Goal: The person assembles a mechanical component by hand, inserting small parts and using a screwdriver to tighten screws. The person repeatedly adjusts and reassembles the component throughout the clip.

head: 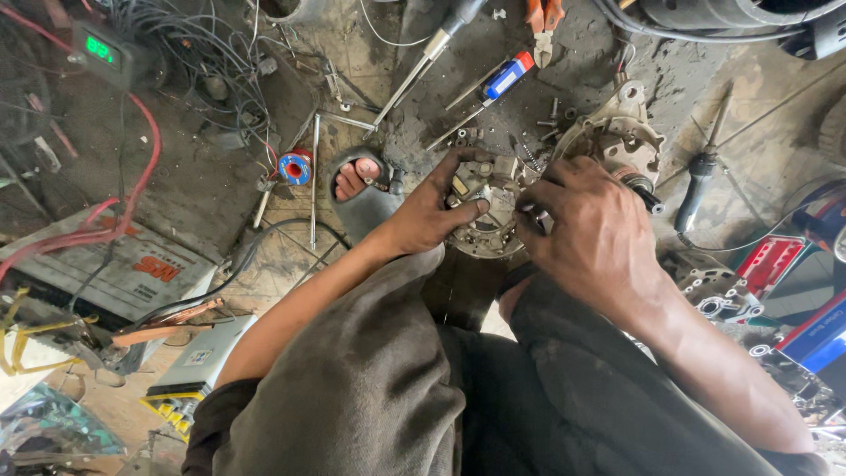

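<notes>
View from a head-worn camera, looking down at a person seated on a grimy workshop floor. At far left, a small meter with a lit green display (99, 50) sits among tangled wires; nearer lies a grey battery (115, 269) with red cables. Further right, a blue solder spool (295, 168) lies beside a foot in a grey sandal (363, 196). In the middle, the left hand (432, 211) grasps a round metal motor part (486, 216) on the floor between the knees, thumb pressed on top. The right hand (592, 231) is curled over the part's right edge, fingers closed on something small; what it grips cannot be told. Just beyond lies a cast metal housing (617, 137), with a screwdriver (432, 53) farther off.
</notes>
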